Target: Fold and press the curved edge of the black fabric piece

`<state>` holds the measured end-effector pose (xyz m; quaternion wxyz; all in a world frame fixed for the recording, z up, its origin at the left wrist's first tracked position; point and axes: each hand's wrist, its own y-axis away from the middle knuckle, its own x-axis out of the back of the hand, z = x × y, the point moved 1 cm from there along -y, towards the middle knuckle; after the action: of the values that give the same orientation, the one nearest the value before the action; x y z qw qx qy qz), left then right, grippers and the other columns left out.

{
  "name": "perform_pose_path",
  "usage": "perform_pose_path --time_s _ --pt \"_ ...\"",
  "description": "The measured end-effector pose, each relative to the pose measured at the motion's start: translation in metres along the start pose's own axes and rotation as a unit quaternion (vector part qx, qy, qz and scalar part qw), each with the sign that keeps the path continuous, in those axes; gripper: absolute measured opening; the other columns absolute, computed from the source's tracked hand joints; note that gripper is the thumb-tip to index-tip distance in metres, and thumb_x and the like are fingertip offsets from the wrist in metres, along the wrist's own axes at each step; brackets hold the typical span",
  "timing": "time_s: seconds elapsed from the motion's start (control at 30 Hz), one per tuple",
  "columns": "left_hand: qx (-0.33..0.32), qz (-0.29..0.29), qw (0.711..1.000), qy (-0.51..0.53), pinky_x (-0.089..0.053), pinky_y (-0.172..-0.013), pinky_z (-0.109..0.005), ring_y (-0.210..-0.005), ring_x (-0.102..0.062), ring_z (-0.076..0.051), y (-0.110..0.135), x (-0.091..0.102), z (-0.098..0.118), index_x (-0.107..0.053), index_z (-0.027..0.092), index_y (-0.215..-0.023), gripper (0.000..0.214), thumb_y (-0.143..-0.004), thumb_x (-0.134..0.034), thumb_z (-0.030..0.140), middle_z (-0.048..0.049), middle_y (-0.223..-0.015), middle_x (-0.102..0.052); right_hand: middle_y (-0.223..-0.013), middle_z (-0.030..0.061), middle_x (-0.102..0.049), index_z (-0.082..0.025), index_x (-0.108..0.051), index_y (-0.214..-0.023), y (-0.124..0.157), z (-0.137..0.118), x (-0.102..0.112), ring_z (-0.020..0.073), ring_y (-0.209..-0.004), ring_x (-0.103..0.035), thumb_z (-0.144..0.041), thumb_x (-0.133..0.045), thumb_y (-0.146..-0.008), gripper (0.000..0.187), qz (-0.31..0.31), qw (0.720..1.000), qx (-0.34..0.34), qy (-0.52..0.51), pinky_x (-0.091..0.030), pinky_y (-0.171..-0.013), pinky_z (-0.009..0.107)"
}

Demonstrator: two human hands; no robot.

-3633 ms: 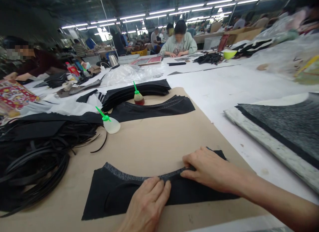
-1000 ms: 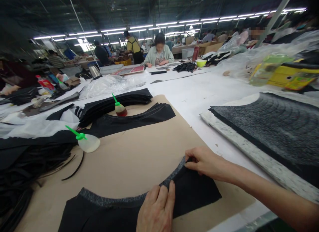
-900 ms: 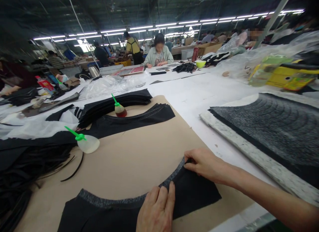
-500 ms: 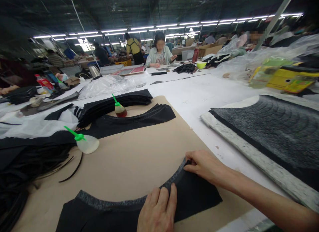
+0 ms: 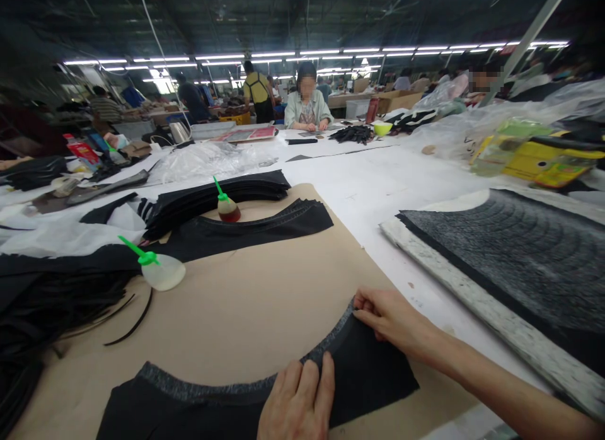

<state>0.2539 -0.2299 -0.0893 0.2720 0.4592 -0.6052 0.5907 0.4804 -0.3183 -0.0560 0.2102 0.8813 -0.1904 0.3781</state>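
Note:
A black fabric piece (image 5: 373, 364) with a curved, speckled grey edge strip lies on a brown paper sheet (image 5: 265, 301) in front of me. My left hand (image 5: 297, 399) rests on it at the middle of the curve, palm down, fingertips pressing just behind the strip. At the right end of the curve, my right hand (image 5: 390, 317) pinches the fabric's edge between thumb and fingers. Farther back on the sheet stand a squeeze bottle of pale liquid (image 5: 165, 273) and a bottle with reddish-brown liquid (image 5: 230, 212), both with green nozzles.
Black strips (image 5: 57, 301) are heaped at the left. Behind the bottles lies a stack of black curved pieces (image 5: 217, 191). A speckled board (image 5: 454, 273) carries overlapping black-and-grey pieces (image 5: 515, 244) at the right. Across the white table, a co-worker (image 5: 307, 106) sits.
My hands keep nearly the same places on the fabric, the right one pinching a little more tightly. The co-worker's raised hand has come down to the table. The view has shifted slightly.

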Motion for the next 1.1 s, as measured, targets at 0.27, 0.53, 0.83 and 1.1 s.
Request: perform_pose_path --time_s 0.27,0.53,0.83,1.1 --pt "0.001 -0.010 1.000 0.002 -0.049 -0.073 -0.029 -0.084 -0.052 -0.019 0.000 0.001 0.001 -0.056 0.018 -0.126 0.040 -0.089 -0.045 0.007 -0.0061 -0.093 -0.054 -0.060 -0.0069 -0.056 -0.022 -0.048 -0.087 0.002 -0.002 -0.004 0.0112 -0.052 -0.054 -0.019 -0.051 -0.086 0.005 0.038 0.999 0.006 0.011 -0.031 -0.050 0.023" --pt "0.011 -0.061 0.996 0.057 -0.047 -0.077 -0.032 -0.088 -0.051 -0.020 -0.001 0.002 0.001 -0.051 0.018 -0.131 0.043 -0.089 -0.045 0.012 -0.0070 -0.096 -0.055 -0.064 -0.0030 -0.054 -0.023 -0.055 -0.088 0.013 -0.012 0.003 0.0170 -0.062 -0.053 -0.026 -0.048 -0.091 0.008 0.078 0.995 0.028 0.058 -0.035 -0.059 0.030" --pt "0.026 -0.112 0.986 0.122 -0.045 -0.080 -0.032 -0.087 -0.050 -0.021 -0.011 0.020 0.001 -0.048 0.011 -0.131 0.044 -0.090 -0.050 0.028 -0.0069 -0.099 -0.059 -0.113 0.0048 -0.059 -0.027 -0.056 -0.124 0.042 -0.004 -0.018 0.0187 -0.105 -0.056 -0.028 -0.038 -0.100 0.030 0.123 0.942 0.279 0.137 -0.046 -0.092 0.034" --pt "0.034 -0.115 0.985 0.120 -0.044 -0.085 -0.033 -0.092 -0.051 -0.021 -0.011 0.023 0.003 -0.047 0.010 -0.131 0.043 -0.089 -0.050 0.022 -0.0066 -0.101 -0.058 -0.131 0.0038 -0.056 -0.024 -0.050 -0.134 0.044 0.016 -0.019 0.0217 -0.119 -0.051 -0.026 -0.040 -0.098 0.037 0.154 0.901 0.302 0.272 -0.042 -0.102 0.042"
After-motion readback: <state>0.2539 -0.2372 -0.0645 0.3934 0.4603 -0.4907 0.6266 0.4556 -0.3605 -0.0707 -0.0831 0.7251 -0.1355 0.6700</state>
